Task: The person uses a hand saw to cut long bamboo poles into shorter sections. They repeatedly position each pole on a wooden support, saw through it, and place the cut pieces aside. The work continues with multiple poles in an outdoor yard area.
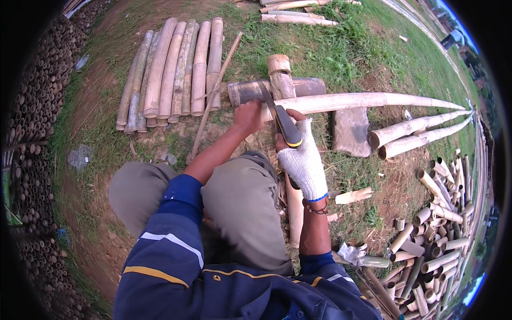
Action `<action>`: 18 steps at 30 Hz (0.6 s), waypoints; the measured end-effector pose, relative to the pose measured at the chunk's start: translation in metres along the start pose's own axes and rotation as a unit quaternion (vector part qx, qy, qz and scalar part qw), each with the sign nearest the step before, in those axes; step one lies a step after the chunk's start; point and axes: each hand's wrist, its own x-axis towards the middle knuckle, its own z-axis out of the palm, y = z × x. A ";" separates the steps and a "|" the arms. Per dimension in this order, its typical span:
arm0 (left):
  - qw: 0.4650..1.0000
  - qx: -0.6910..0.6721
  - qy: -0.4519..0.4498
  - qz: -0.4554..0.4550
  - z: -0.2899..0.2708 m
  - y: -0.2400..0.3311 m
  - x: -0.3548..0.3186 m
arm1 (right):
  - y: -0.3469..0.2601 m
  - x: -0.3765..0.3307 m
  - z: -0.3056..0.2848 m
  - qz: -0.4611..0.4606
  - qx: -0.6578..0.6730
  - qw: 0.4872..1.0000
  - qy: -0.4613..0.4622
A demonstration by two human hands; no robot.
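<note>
A long pale bamboo pole (341, 102) lies across a short dark bamboo log (309, 87) and an upright bamboo piece (279, 66). My bare left hand (249, 117) is closed at the pole's near left end; its fingertips are partly hidden. On my right hand (305, 154) is a white knit glove that leaves fingertips bare. It grips a hand saw by its black and yellow handle (288, 128), just over the pole's end. The narrow blade (265, 92) points up and to the left, crossing above the pole.
Cut bamboo lengths (170, 74) lie in a row at the far left. A flat stone block (351, 132) sits under the pole, beside two more poles (416, 128). Short offcuts (432, 250) are heaped at the right. A thin stick (216, 90) leans near my left arm.
</note>
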 end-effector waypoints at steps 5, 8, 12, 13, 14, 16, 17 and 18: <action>0.999 0.026 -0.035 0.004 -0.009 0.000 0.007 | 0.053 -0.086 0.013 0.006 -0.038 0.998 0.043; 0.999 0.021 -0.036 0.000 0.000 -0.007 -0.006 | 0.047 -0.157 0.002 0.087 -0.003 0.996 0.022; 0.999 0.012 0.029 0.013 0.008 -0.003 -0.001 | 0.018 -0.224 -0.020 0.166 0.030 0.985 0.026; 0.998 0.013 0.053 0.016 0.014 -0.005 -0.004 | 0.016 -0.226 -0.022 0.167 0.031 0.985 0.033; 0.998 0.014 0.066 0.011 0.019 -0.010 -0.004 | 0.022 -0.214 -0.019 0.154 0.034 0.987 0.035; 0.996 0.012 0.089 -0.001 0.024 -0.009 -0.009 | 0.047 -0.154 -0.006 0.095 0.021 0.994 0.044; 0.996 0.012 0.088 -0.004 0.025 -0.003 -0.009 | 0.061 -0.122 0.001 0.052 0.000 0.997 0.056; 0.995 0.015 0.094 -0.001 0.025 0.004 -0.004 | 0.080 -0.082 0.012 -0.036 -0.033 0.996 0.075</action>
